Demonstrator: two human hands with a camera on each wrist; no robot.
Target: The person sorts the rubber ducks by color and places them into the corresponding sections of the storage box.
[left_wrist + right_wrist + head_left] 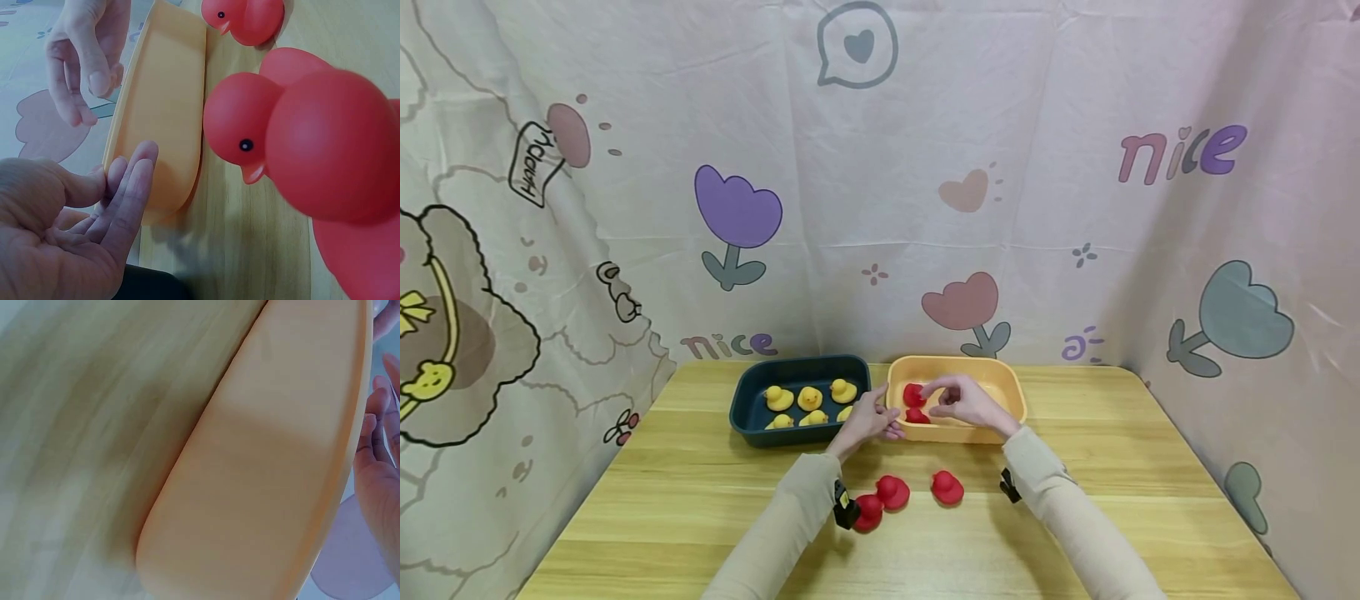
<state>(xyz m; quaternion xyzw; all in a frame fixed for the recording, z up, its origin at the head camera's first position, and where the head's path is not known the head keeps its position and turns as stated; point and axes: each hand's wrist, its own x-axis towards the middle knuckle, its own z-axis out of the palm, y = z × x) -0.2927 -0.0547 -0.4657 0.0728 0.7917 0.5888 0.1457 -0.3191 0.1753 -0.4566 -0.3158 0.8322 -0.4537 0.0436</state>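
Note:
My left hand (867,419) pinches the near left corner rim of an orange tray (1017,392), thumb and fingers on either side of it. Above the tray's inside hovers my right hand (970,402), its fingers loosely bent and apart, with nothing visible between them. Two red rubber ducks (913,394) lie in the tray's left part, close to the right fingertips. On the table before the tray sit three more: one red duck (947,489) alone, and a pair near the left wrist, where a large red duck (337,144) fills the left wrist view.
A dark blue tray (741,417) stands left of the orange one and carries several yellow rubber ducks (779,398). Both trays are on a wooden table (685,500). A printed cloth (865,183) hangs behind and at the sides.

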